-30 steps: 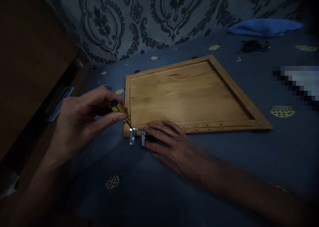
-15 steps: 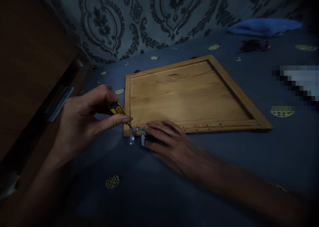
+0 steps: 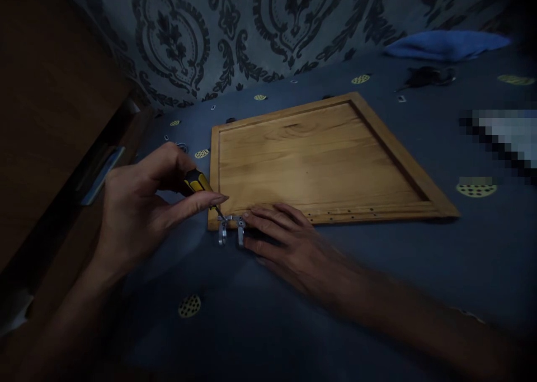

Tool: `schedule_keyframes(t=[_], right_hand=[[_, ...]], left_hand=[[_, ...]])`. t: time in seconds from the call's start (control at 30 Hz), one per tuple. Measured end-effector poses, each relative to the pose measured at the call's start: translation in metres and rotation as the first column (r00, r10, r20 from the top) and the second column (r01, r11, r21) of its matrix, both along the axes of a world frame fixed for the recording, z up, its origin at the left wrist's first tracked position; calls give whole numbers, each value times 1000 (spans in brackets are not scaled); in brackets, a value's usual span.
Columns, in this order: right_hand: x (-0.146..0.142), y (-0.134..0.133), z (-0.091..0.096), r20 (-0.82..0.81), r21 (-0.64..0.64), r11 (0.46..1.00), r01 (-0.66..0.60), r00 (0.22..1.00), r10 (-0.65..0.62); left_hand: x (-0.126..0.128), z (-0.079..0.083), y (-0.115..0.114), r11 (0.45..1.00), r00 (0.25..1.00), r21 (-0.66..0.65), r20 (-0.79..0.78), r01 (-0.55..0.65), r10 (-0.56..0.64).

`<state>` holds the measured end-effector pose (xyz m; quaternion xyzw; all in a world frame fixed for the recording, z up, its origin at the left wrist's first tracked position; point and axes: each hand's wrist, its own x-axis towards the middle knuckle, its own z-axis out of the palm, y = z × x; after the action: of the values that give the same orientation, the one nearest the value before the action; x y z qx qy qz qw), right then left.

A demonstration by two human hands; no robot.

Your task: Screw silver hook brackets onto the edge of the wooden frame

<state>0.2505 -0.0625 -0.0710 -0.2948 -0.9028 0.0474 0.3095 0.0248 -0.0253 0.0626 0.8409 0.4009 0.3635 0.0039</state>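
Observation:
My left hand (image 3: 146,203) is closed round the black and yellow handle of a screwdriver (image 3: 195,182). The screwdriver's tip meets a small metal bracket (image 3: 230,220) with two prongs, at the near left corner of a framed wooden panel (image 3: 302,158). My right hand (image 3: 285,239) lies with its fingers stretched out over the panel's near edge, fingertips beside the bracket. Whether those fingertips touch the bracket I cannot tell. A row of small dark holes or screws (image 3: 348,211) runs along the near edge, right of my right hand.
The panel lies on a dark blue patterned cloth (image 3: 260,326). A blue cloth (image 3: 447,45) and a dark object (image 3: 425,77) lie at the back right. A blurred-out pale object (image 3: 509,138) is at the right. Brown furniture (image 3: 50,91) stands at the left, below patterned wallpaper (image 3: 289,18).
My left thumb has shifted slightly to the right along the screwdriver, and the handle has turned a little. The panel, the bracket and my right hand stay in place.

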Motion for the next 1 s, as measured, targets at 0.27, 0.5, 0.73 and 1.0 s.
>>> schedule_keyframes(t=[0.27, 0.5, 0.73, 1.0], right_hand=[[0, 0, -1, -6, 7, 1000, 1, 1000, -1], [-1, 0, -2, 0, -13, 1000, -6, 1000, 6], [0, 0, -3, -7, -7, 1000, 0, 1000, 0], [1, 1, 2, 3, -44, 999, -14, 1000, 14]], left_hand=[[-1, -3, -2, 995, 995, 0, -8, -101, 101], [2, -4, -8, 972, 973, -33, 2, -232, 232], [1, -5, -7, 974, 974, -57, 43, -218, 221], [-15, 19, -6, 939, 981, -343, -168, 32, -95]])
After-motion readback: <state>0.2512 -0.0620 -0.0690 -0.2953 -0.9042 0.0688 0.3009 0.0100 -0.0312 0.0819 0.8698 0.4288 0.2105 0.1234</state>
